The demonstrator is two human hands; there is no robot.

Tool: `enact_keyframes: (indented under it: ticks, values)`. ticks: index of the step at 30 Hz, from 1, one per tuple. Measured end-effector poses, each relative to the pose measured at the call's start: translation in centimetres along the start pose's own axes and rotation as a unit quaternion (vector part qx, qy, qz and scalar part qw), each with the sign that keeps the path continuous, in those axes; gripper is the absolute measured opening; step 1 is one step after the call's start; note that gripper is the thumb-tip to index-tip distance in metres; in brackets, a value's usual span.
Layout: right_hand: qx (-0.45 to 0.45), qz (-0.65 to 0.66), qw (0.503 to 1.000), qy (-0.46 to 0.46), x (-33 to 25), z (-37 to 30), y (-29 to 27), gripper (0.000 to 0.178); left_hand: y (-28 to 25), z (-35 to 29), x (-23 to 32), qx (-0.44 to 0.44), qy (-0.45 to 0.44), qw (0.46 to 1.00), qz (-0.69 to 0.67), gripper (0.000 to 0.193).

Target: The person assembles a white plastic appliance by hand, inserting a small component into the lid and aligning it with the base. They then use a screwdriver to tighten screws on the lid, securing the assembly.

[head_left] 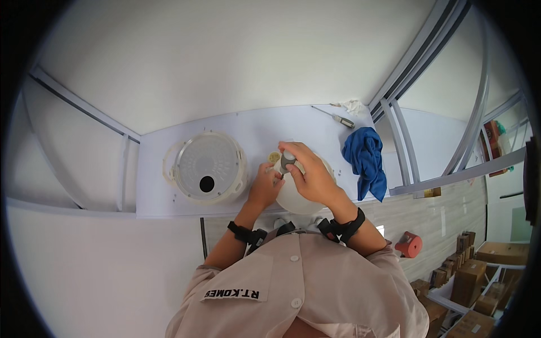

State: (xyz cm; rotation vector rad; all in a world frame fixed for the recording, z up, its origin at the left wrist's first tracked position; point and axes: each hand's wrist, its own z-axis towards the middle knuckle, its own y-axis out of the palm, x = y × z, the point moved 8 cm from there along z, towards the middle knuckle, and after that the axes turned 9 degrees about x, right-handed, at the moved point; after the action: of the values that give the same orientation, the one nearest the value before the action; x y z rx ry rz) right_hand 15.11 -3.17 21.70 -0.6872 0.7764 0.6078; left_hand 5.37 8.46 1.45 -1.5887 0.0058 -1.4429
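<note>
Head view, looking straight down. At frame centre, right hand (311, 174) closed from above around a small grey knob-like part (287, 160) atop a white rounded shell (298, 197) resting at the near edge of the white bench (248, 127). Left hand (265, 186) just beside it, fingers curled against the shell's left flank under the knob, steadying (exact grip hidden by the right hand). A small yellowish round piece (274, 157) lying just left of the knob, touching or nearly so; hard to say which.

Left of centre, a white round housing with a ribbed disc and a dark hole (207, 168), standing apart from the shell and untouched. By the look of it, mid-assembly: knob being fitted or turned, housing and shell not yet joined, so probably more left than done.

Upper right of the bench: a slim screwdriver (337, 117), a crumpled white rag (352, 105), a blue cloth (366, 159) draped over the edge.

Lower right corner: brown cardboard boxes (470, 281), stacked, rectangular, some with pale labels too small to make out; a red roll-like item (409, 245) on the floor near them. Bottom centre, a white oblong patch (235, 294) with dark lettering on the pale shirt.
</note>
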Motion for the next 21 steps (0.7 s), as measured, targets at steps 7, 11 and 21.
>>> enact_keyframes:
  ticks: [7, 11, 21]
  values:
    - [0.058, -0.020, 0.998, -0.002, 0.6, -0.1, -1.4, 0.053, -1.2, 0.4, 1.5, 0.039, 0.019, 0.999, -0.009, 0.020]
    - [0.095, 0.012, 0.995, 0.007, 1.0, -0.3, -2.7, 0.050, -1.5, 0.5, 2.5, 0.035, 0.012, 0.999, 0.022, 0.017]
    - [0.177, 0.037, 0.984, -0.008, 1.1, -1.6, -9.4, 0.051, -1.1, 1.1, 7.3, 0.080, 0.085, 0.991, 0.058, 0.016]
